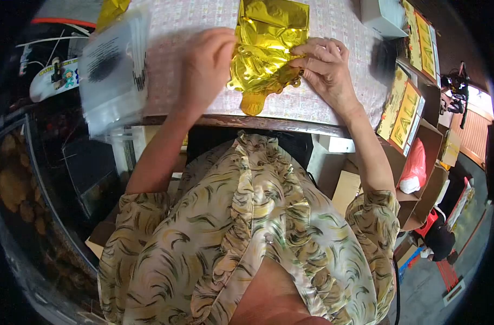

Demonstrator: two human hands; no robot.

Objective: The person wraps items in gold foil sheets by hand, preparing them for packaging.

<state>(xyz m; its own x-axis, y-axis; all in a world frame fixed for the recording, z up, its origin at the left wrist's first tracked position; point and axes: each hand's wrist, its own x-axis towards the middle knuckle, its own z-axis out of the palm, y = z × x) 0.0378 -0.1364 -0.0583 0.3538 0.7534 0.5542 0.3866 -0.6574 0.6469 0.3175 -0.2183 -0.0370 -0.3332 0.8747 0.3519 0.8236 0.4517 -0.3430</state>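
Observation:
A shiny gold foil balloon [268, 46], flat and creased with a rounded tab at its lower end, lies on the patterned tablecloth [165, 65]. Thumb and fingers of my right hand [328, 67] are closed on its right edge. Along the left edge is my left hand [208, 67], curled and smeared by motion; whether its fingertips grip the foil cannot be made out. To the left of that hand rests a stack of clear plastic bags [114, 70] with dark printing, overhanging the table's front edge.
More gold foil [111, 12] lies at the upper left. A white box [384, 17] stands at the upper right, near boxes marked FALL [401, 114]. Lower right, a cardboard box [428, 187] holds a red-and-white bag [413, 165]. The table's front edge [257, 123] runs before my body.

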